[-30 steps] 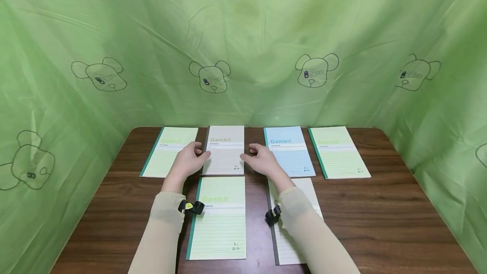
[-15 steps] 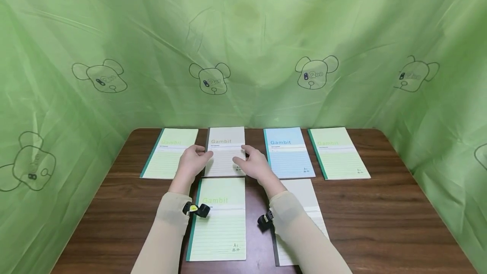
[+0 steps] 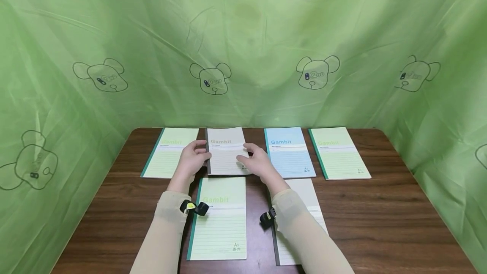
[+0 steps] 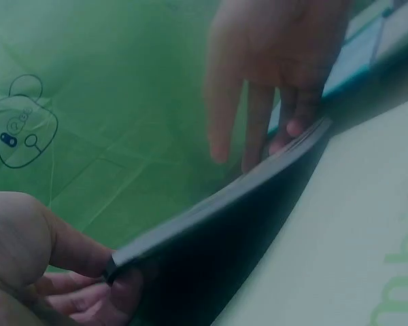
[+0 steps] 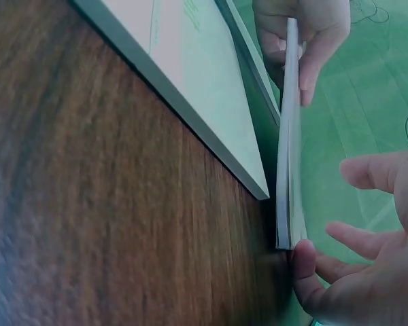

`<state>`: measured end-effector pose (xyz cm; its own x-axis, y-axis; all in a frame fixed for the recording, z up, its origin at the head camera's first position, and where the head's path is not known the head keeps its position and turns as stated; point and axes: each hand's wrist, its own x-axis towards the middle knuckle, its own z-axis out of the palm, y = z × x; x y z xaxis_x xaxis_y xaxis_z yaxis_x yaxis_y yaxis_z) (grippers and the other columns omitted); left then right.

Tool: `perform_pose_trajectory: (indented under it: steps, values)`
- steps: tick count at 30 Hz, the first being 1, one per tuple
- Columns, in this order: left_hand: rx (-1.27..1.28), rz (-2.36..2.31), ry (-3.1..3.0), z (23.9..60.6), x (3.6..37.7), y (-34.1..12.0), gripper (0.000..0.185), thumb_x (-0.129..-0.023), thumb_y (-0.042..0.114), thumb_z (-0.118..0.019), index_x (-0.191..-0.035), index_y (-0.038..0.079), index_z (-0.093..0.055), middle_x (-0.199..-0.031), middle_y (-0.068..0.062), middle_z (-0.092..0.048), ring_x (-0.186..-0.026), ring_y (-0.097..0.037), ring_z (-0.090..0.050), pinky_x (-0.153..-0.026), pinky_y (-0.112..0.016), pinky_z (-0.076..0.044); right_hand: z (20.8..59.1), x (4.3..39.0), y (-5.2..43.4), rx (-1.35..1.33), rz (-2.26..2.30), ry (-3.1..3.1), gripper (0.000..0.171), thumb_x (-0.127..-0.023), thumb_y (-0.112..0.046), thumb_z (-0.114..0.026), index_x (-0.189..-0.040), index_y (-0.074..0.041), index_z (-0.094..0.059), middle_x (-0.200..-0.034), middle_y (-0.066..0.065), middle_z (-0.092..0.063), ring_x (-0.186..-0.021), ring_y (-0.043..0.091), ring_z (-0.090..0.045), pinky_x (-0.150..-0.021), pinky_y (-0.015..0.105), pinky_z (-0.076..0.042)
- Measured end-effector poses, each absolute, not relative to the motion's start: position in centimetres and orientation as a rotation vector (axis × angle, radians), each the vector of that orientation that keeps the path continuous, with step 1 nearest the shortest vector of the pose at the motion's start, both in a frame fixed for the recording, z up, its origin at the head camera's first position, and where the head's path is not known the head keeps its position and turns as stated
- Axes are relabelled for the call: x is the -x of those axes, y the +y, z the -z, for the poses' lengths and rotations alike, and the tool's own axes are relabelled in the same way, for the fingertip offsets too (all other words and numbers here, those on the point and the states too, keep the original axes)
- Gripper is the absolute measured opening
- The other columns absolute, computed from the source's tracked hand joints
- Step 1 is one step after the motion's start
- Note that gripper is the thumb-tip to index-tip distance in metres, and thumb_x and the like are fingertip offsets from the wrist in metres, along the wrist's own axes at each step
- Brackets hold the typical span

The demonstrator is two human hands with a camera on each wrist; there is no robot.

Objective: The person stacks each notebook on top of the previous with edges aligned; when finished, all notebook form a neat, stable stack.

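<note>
Fingers of the left hand (image 3: 194,160) and right hand (image 3: 258,163) pinch opposite edges of the grey Gambit notebook (image 3: 225,150), tilting it off the worktop (image 3: 380,219), seemingly to lift it.

A dark brown wood-grain table (image 3: 380,219) carries thin rectangular paper notebooks. Along its far edge lie a pale green notebook (image 3: 170,152) at the left, then, well to the right, a light blue notebook (image 3: 289,152) just beside another pale green notebook (image 3: 338,152). Nearer lie a green-spined pale green notebook (image 3: 220,219) and a grey-white notebook (image 3: 312,206), side by side but apart.
</note>
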<state>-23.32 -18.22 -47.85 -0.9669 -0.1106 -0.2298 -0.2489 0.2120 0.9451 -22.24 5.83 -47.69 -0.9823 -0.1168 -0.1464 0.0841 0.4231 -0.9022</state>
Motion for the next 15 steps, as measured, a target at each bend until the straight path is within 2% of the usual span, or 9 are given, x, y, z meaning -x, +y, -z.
perform_pose_trajectory:
  steps: [4, 10, 15]
  values:
    - [0.338, -1.958, 2.276, 47.8, 23.5, -18.4, 0.058, -0.104, 0.000, -0.068, -0.159, 0.010, -0.052, -0.135, -0.020, -0.069, -0.103, -0.027, -0.073, -0.078, -0.032, -0.061, 47.9, 22.4, 6.1, 0.047, 1.642, 2.459, 0.058, -0.102, -0.019, -0.072, -0.155, -0.001, -0.058, -0.153, 0.020, -0.060, -0.120, 0.030, -0.063, -0.103, 0.047, -0.054]
    - [0.326, -2.158, 2.037, 47.5, 23.7, -18.7, 0.058, -0.105, -0.004, -0.067, -0.159, 0.011, -0.052, -0.131, -0.015, -0.068, -0.097, -0.018, -0.073, -0.079, -0.028, -0.061, 47.4, 22.4, 6.6, 0.021, 1.708, 2.421, 0.052, -0.106, -0.019, -0.069, -0.155, -0.006, -0.058, -0.146, 0.020, -0.064, -0.126, 0.032, -0.064, -0.108, 0.049, -0.052]
    - [0.295, -2.187, 1.998, 46.4, 23.3, -17.8, 0.059, -0.105, -0.005, -0.066, -0.160, 0.011, -0.051, -0.130, -0.013, -0.069, -0.098, -0.018, -0.074, -0.081, -0.028, -0.060, 47.0, 22.6, 7.8, -0.053, 1.849, 2.337, 0.047, -0.104, -0.009, -0.070, -0.150, -0.006, -0.062, -0.130, 0.019, -0.070, -0.112, 0.028, -0.067, -0.094, 0.038, -0.056]
